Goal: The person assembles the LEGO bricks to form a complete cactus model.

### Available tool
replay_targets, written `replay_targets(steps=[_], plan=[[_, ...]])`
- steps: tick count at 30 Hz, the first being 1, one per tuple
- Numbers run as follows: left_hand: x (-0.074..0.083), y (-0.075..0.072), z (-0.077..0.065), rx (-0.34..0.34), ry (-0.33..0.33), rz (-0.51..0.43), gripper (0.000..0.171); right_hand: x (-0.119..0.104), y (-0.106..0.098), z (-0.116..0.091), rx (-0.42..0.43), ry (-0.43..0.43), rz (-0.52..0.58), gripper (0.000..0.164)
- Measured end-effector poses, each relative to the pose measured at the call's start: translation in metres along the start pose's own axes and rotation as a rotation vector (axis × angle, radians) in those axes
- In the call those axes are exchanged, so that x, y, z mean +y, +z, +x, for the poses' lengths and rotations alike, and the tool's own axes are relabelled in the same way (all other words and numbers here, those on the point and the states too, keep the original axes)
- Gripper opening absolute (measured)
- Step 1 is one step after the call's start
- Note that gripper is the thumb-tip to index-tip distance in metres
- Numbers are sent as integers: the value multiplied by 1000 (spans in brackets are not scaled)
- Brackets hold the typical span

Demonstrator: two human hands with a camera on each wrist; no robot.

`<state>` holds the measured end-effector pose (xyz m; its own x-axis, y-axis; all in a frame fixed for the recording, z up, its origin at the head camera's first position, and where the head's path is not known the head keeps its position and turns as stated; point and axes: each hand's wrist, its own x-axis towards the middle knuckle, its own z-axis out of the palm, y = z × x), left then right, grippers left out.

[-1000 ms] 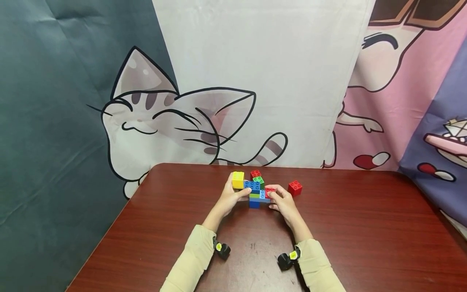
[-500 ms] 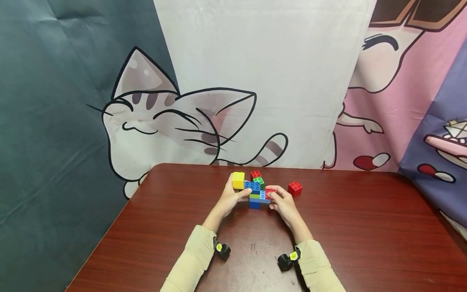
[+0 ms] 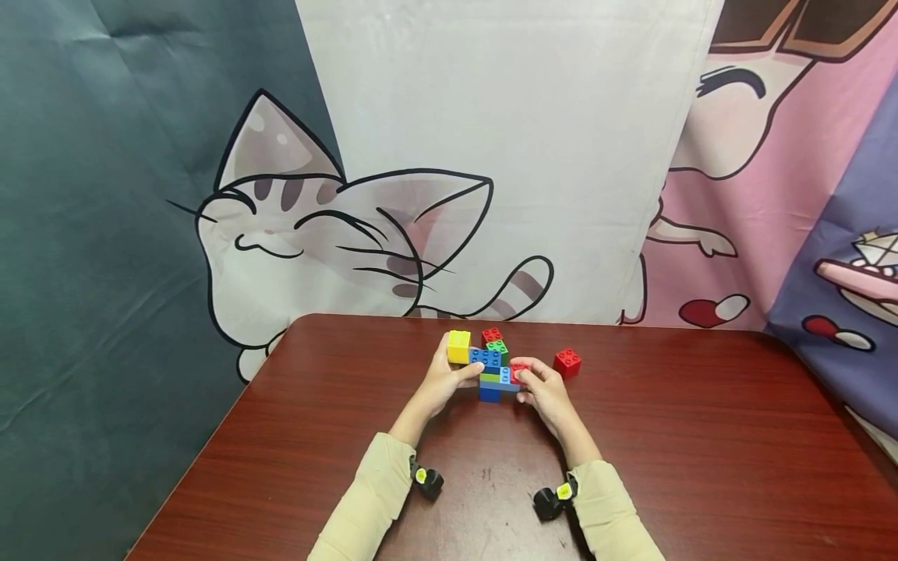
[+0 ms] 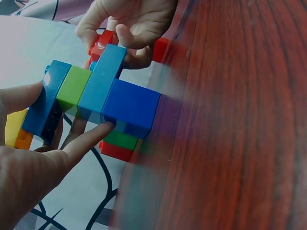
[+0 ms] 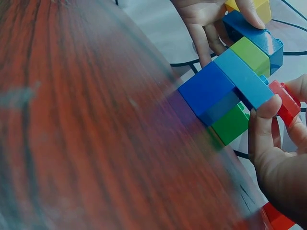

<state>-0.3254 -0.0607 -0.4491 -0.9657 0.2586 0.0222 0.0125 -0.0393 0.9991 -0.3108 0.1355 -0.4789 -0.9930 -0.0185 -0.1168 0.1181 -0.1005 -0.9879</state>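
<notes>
The left hand [image 3: 439, 380] is bent around a stack of plastic bricks [image 4: 100, 96], with its thumb on the top brick, a shiny dark blue one with round bumps [image 3: 486, 357]. The right hand [image 3: 550, 394] is pinching a small red plastic brick [image 5: 286, 102] between its thumb and fingers, right by the end of a long light blue brick [image 5: 244, 79]. I can't tell if the red one is pushed on. The stack stands upright on the shiny red-brown wooden worktop [image 3: 295, 467], between the hands. It goes up from a blue block [image 4: 132, 106] to the light blue brick, a lime green one [image 4: 74, 90], then the dark blue one. A square yellow brick [image 3: 459, 347] is at the dark blue one's left end.
</notes>
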Motion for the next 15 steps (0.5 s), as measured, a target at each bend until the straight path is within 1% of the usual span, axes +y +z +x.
replay_targets(steps=[5, 10, 15], plan=[[-1, -1, 0, 6, 8, -1, 64, 0, 1, 0, -5, 3, 6, 34], [-2, -1, 1, -1, 10, 1, 63, 1, -1, 0, 8, 11, 21, 33], [0, -1, -1, -3, 16, 5, 63, 1, -1, 0, 13, 0, 3, 32]])
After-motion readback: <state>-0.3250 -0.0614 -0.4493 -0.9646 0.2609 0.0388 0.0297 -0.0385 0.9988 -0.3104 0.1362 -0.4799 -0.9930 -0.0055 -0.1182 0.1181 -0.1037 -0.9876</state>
